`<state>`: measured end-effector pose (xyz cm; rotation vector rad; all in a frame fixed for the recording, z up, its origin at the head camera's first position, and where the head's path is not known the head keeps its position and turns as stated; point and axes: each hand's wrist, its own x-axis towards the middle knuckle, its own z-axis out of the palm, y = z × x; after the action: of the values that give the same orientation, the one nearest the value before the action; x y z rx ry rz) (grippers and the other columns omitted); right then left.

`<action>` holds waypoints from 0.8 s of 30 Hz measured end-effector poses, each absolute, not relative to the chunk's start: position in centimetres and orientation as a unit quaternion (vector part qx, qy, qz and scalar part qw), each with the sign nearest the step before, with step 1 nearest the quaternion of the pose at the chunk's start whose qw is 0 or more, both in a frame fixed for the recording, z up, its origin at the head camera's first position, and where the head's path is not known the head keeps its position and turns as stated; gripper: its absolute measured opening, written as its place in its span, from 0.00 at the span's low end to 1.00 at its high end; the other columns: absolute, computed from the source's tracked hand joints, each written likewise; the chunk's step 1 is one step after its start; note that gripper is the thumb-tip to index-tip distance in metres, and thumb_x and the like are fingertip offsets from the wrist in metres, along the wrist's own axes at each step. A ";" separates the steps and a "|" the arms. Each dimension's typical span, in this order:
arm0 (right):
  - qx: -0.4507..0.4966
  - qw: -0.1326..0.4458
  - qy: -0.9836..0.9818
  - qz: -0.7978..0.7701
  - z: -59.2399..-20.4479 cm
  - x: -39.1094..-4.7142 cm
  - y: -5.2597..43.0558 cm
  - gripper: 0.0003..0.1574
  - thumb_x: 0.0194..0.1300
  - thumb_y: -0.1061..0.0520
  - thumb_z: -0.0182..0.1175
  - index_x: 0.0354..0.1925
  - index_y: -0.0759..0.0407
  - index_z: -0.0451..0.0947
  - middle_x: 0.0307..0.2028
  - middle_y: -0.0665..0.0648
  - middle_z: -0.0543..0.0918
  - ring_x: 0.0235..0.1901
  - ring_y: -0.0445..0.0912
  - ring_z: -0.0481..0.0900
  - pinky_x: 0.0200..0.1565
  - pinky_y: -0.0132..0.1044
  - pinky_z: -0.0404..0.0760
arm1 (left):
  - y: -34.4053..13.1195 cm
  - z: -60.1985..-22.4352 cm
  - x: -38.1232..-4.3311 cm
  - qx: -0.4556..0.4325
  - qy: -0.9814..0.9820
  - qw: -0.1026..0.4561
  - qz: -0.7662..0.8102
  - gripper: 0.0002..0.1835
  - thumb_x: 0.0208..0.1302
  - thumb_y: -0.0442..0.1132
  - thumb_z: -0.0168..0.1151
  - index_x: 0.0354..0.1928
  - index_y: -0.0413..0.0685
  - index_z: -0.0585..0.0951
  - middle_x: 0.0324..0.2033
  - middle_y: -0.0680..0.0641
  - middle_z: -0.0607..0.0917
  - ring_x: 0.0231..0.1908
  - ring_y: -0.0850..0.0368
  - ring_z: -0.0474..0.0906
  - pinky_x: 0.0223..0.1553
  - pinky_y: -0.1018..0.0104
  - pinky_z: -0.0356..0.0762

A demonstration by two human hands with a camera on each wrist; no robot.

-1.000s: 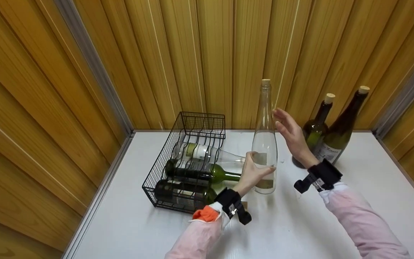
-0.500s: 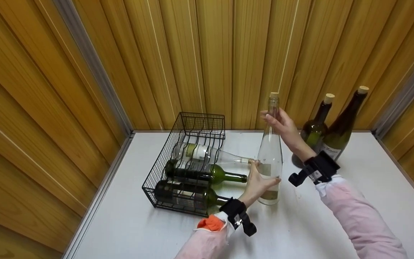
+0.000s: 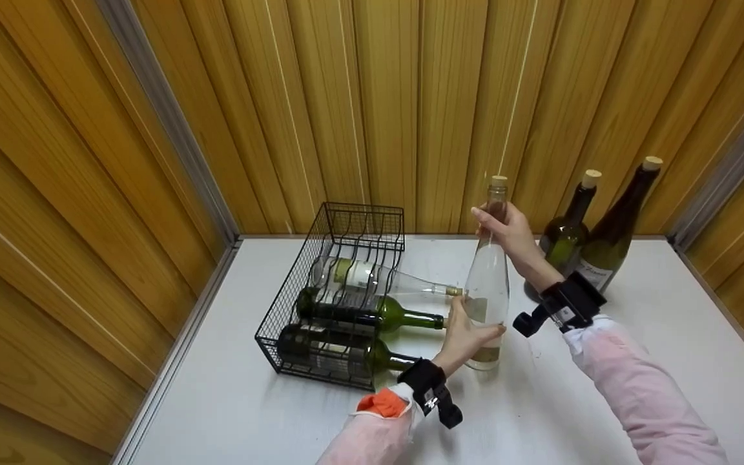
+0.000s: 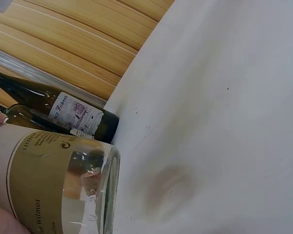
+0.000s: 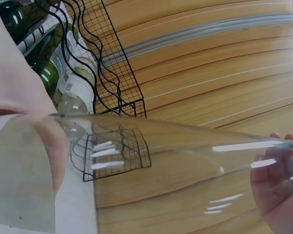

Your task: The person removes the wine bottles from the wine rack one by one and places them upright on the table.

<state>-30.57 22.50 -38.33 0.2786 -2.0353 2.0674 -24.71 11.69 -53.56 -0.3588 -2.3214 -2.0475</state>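
A clear glass wine bottle (image 3: 489, 271) with a cork stands nearly upright between both hands. The left hand (image 3: 469, 332) grips its lower body, thumb and fingers spread round the labelled part. Around the neck, the right hand (image 3: 511, 236) holds just below the cork. In the left wrist view the olive label (image 4: 41, 178) and the glass base show, with a blurred dark patch on the table beyond the base. Seen from the right wrist, the clear shoulder (image 5: 185, 141) runs toward the right hand's fingers (image 5: 271, 170). The bottle's far side is partly hidden.
To the left, a black wire rack (image 3: 362, 226) holds a clear bottle (image 3: 404, 282) and two green bottles (image 3: 391, 313) lying on their sides, necks to the right. Two corked dark bottles (image 3: 611, 242) stand at the back right. Wood-panelled walls (image 3: 385, 116) enclose the white table (image 3: 204, 400).
The clear bottle has come down and slightly right, toward the front, with the left hand on it. The right hand, apart from it before, has closed round the neck.
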 end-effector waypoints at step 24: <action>0.135 0.219 -0.729 0.635 -37.0 -28.5 21.3 0.08 0.62 0.67 0.52 0.26 0.71 0.68 0.17 0.68 0.73 0.18 0.45 0.72 0.24 0.31 0.71 | 11.8 -52.8 -24.9 -0.119 -0.734 -0.022 -0.669 0.43 0.37 0.42 0.76 0.55 0.45 0.61 0.46 0.51 0.70 0.46 0.56 0.69 0.47 0.63 0.66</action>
<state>-28.48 21.30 -37.05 0.3749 -2.0161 1.7565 -24.88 11.79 -52.84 -0.3776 -2.3367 -2.1307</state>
